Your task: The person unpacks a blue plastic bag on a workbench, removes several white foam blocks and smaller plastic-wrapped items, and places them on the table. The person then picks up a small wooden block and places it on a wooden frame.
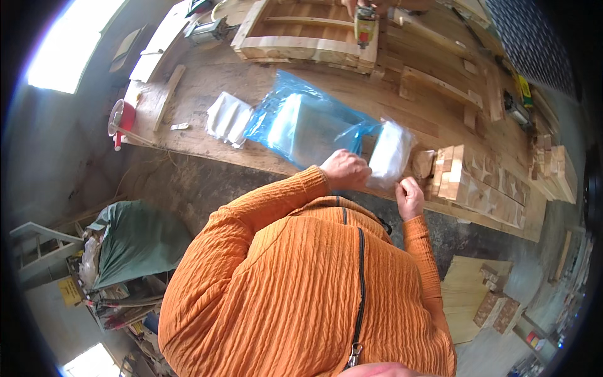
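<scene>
A clear plastic bag [390, 152], folded flat, lies at the near edge of the wooden workbench between my two hands. My left hand [347, 168] is closed, fingers curled, at the bag's left edge beside a blue plastic bag [267, 125]. At the lower right corner of the clear bag, my right hand [410, 198] is closed in a pinch on the plastic. The blue bag is spread out with whitish, see-through contents. Left of it rests another folded clear plastic packet [226, 119].
Stacked wood blocks [480, 188] stand right of my right hand. Across the workbench [207, 147], another person's hand [358, 5] holds a yellow-green tool [365, 28] over a wooden frame [301, 47]. A red tape dispenser-like object [122, 118] sits at the left edge.
</scene>
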Available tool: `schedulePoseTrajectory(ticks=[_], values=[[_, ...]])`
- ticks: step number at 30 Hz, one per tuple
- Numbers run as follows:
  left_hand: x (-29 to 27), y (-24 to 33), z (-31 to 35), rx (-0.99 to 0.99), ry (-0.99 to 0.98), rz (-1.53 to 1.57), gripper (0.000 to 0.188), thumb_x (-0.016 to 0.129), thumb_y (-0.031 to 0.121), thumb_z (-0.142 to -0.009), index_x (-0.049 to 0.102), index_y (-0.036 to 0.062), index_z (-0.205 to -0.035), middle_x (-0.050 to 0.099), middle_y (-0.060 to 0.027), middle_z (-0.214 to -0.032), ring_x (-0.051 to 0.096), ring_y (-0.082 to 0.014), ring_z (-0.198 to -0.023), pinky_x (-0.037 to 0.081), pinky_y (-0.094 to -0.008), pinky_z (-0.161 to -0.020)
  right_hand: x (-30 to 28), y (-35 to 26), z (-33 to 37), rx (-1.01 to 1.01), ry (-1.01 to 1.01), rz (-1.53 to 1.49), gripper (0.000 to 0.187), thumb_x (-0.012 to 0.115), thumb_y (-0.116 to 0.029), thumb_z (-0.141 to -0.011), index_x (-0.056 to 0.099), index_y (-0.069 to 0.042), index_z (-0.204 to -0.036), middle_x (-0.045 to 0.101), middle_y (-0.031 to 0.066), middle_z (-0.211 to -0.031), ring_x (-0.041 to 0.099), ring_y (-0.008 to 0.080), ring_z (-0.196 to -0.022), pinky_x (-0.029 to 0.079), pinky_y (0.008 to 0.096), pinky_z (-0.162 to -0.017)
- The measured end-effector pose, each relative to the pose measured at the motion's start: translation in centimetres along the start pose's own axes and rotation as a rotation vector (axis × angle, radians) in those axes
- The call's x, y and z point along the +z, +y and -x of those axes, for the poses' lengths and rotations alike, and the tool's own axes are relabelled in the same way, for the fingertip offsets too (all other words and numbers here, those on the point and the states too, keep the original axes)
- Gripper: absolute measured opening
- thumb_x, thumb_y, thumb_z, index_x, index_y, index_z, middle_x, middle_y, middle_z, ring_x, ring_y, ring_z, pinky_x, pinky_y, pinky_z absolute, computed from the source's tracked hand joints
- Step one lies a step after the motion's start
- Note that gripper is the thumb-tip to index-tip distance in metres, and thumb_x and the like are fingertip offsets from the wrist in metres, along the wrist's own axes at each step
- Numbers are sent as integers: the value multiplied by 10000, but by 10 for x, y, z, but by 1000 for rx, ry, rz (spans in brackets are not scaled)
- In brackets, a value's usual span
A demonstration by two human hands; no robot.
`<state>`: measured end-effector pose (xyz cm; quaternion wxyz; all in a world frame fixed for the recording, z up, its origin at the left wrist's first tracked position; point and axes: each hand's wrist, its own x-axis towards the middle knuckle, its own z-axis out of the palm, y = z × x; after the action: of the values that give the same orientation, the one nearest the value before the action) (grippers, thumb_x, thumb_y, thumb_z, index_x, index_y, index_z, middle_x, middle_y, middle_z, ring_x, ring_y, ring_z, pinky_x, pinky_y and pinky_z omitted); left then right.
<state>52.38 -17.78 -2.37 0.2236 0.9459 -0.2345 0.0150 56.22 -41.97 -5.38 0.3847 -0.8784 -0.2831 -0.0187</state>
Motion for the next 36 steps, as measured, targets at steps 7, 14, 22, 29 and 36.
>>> schedulePoseTrajectory(ticks=[7, 14, 22, 29, 36], values=[[-79, -115, 87, -580, 754, -245, 366, 714, 301, -743, 596, 90, -1018, 610, -100, -961, 563, -281, -950, 451, -391, -813, -12, -7, -10, 225, -180, -116, 203, 652, -133, -739, 560, -14, -876, 544, 96, -898, 568, 200, -732, 474, 309, -628], [-98, -191, 131, -686, 166, 747, 259, 651, 250, -857, 619, 21, -976, 637, -49, -865, 589, -124, -781, 484, -266, -702, 35, -72, -34, 111, 382, -72, 142, 603, -20, -763, 540, -52, -887, 499, 6, -942, 422, 77, -657, 400, 195, -579], [-86, -195, 112, -779, -328, 1728, 292, 460, 207, -937, 538, 4, -1131, 655, -119, -984, 669, -211, -806, 505, -223, -465, 133, -116, -59, 209, 358, 107, 364, 628, -62, -755, 531, -25, -1104, 541, 156, -1140, 536, 278, -1022, 438, 368, -869], [-58, -203, 72, -222, -40, 836, 236, 511, 213, -891, 622, 6, -922, 637, -76, -766, 593, -159, -575, 477, -278, -496, 162, -98, -55, 675, 540, -401, 477, 604, -99, -783, 483, 27, -1226, 562, 174, -1156, 553, 262, -1038, 442, 357, -894], [-75, -189, 52, -151, -121, 882, 347, 581, 391, -872, 569, 50, -808, 607, -49, -739, 570, -183, -650, 482, -315, -616, 180, -102, -56, 724, 603, -572, 383, 637, -66, -763, 567, 45, -1122, 638, 108, -980, 602, 157, -874, 485, 284, -781]])
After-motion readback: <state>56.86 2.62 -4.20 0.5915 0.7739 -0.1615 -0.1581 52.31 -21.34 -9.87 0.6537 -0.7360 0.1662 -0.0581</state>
